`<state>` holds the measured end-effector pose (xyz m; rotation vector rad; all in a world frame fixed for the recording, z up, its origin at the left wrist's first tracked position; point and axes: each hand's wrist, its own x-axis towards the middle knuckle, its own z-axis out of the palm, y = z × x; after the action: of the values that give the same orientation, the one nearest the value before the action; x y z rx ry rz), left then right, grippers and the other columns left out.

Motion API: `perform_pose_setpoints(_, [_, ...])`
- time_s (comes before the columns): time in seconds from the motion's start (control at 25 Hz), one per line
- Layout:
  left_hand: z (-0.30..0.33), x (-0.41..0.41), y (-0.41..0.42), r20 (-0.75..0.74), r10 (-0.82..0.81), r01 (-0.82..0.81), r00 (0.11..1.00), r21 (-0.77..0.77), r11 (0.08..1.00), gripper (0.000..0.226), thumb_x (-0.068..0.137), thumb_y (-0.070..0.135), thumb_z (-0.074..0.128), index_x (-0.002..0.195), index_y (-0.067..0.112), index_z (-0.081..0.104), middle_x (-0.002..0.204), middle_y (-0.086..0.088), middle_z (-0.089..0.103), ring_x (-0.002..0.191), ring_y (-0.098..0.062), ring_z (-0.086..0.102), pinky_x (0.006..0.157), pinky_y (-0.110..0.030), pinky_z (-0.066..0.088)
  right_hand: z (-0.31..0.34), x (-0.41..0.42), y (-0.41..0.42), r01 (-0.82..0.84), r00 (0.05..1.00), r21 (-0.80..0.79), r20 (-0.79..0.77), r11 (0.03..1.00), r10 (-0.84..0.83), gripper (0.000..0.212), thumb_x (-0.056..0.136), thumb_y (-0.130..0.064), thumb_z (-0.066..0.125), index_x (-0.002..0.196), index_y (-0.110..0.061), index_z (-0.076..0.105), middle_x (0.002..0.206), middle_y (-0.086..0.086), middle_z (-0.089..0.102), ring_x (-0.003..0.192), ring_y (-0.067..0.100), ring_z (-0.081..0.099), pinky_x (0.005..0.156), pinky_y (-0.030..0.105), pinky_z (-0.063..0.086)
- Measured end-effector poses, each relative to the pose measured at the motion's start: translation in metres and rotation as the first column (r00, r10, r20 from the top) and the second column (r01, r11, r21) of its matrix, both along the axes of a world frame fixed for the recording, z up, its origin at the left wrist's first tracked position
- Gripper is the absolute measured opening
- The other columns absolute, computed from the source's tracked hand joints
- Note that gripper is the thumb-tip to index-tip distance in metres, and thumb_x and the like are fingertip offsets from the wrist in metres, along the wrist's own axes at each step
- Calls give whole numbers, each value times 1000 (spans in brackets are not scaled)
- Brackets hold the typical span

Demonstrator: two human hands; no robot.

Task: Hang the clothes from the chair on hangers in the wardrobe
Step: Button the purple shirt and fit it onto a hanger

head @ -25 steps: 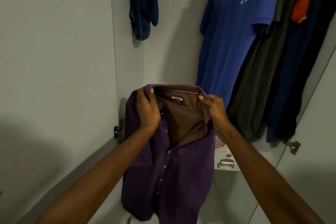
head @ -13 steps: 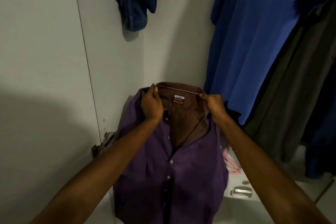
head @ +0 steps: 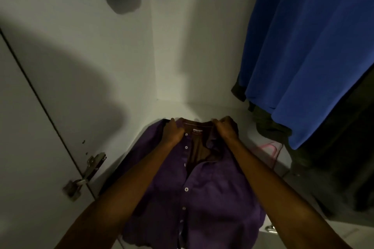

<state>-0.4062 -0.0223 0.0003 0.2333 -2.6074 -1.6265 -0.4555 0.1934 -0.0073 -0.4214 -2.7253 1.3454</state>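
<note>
You hold the purple shirt point(head: 202, 188) by its collar, low inside the wardrobe point(head: 113, 62).

Your left hand point(head: 172, 133) and right hand point(head: 225, 129) each curl their fingers around the collar. A blue shirt point(head: 303, 46) hangs to the right; a pink hanger point(head: 270, 147) lies beneath it.

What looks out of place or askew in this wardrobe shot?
The purple shirt lies on the wardrobe shelf with no hanger in it, both hands at its collar. A pink hanger lies loose on the shelf beside it.
</note>
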Motion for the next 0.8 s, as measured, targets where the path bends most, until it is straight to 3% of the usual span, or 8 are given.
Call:
perform_pose_setpoints(0.08, [-6, 18, -7, -200, -6, -15, 980, -104, 994, 41, 89, 3, 65, 130, 3, 62, 124, -13, 69, 116, -27, 64, 88, -20, 43, -13, 3, 1, -13, 997, 238, -67, 971, 30, 49, 91, -56, 62, 105, -9, 64, 114, 14, 60, 103, 33, 60, 90, 44, 54])
perform_pose_setpoints(0.16, [-15, 36, -16, -305, -41, -8, 951, -157, 988, 34, 79, -5, 72, 111, 8, 74, 105, -7, 76, 95, -19, 71, 85, -24, 54, -22, 14, 3, 42, 982, 425, -187, 904, 42, 39, 96, -46, 60, 100, -7, 65, 111, 19, 60, 104, 38, 58, 89, 46, 52])
perform_pose_setpoints(0.32, [-29, 74, -26, -187, -219, 190, 958, -165, 968, 19, 72, 1, 86, 85, 14, 80, 76, 6, 75, 68, -4, 70, 73, -25, 61, 11, 60, -2, 186, 941, 237, -324, 954, -103, 26, 95, -34, 64, 85, -9, 63, 89, 11, 67, 85, 30, 64, 73, 39, 55])
perform_pose_setpoints(0.44, [-43, 93, -26, -162, -289, 256, 943, -200, 946, 14, 74, 12, 89, 84, 15, 81, 77, 6, 76, 69, -3, 70, 69, -20, 58, 17, 123, -27, 88, 985, 10, -147, 996, -85, 30, 87, -30, 75, 66, -10, 65, 66, 8, 70, 64, 29, 68, 62, 41, 56])
perform_pose_setpoints(0.52, [-49, 97, -23, -159, -276, 226, 948, -276, 934, 10, 76, 15, 86, 84, 14, 80, 79, 3, 77, 71, -7, 71, 69, -22, 58, 8, 156, -49, 1, 1000, -101, 27, 995, 2, 30, 80, -33, 82, 65, -10, 70, 56, 5, 70, 50, 23, 69, 53, 36, 54])
perform_pose_setpoints(0.64, [-54, 104, -20, -178, -239, 165, 955, -350, 922, 9, 78, 7, 78, 82, 14, 81, 78, 0, 77, 72, -13, 72, 68, -28, 58, -12, 176, -72, 18, 988, -33, 154, 999, -13, 25, 70, -37, 84, 69, -15, 71, 54, 0, 70, 47, 16, 69, 56, 34, 57])
perform_pose_setpoints(0.72, [-57, 104, -22, -161, -231, 170, 960, -320, 932, 16, 78, 3, 76, 84, 16, 81, 80, 1, 77, 73, -12, 72, 71, -29, 59, -16, 181, -78, 106, 990, -13, 91, 994, -105, 18, 71, -27, 78, 65, -12, 70, 52, -1, 68, 48, 16, 69, 59, 38, 62])
perform_pose_setpoints(0.8, [-55, 102, -23, -86, -222, 192, 971, -263, 945, 11, 79, 7, 80, 81, 18, 79, 79, 2, 77, 73, -11, 71, 75, -32, 60, -19, 184, -78, 160, 987, -135, 34, 978, -157, 11, 76, -11, 71, 67, -6, 71, 58, 6, 71, 49, 18, 70, 53, 35, 58])
